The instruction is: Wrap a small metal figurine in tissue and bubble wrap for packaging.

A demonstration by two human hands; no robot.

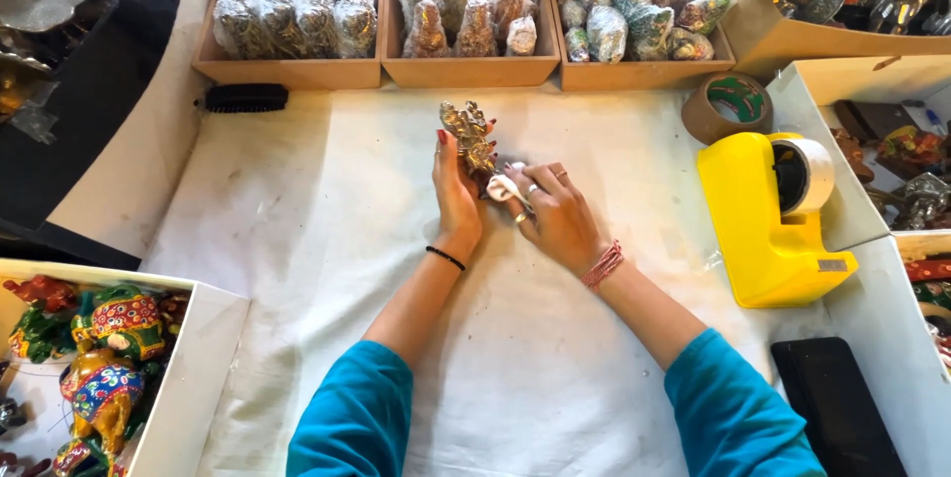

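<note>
The figurine (469, 137), a small gold-coloured metal piece, lies just above the centre of the frame on the white cloth (327, 239). The left hand (456, 190) stands on edge against its left side, fingers closed lightly along it and holding it steady. The right hand (555, 214) is closed narrowly on a white strip (503, 187), seemingly tape or wrap, pressed at the figurine's lower right end. Judgement: the step goes best if the left hand keeps the piece from rolling while the right lays the strip flat and snug, without creases over the raised ornament. A yellow tape dispenser (768, 229) sits at right of centre, a brown tape roll (728, 106) above it. Three trays (466, 69) of wrapped pieces line the top of the frame. A box (193, 368) of painted elephants occupies the lower left.
</note>
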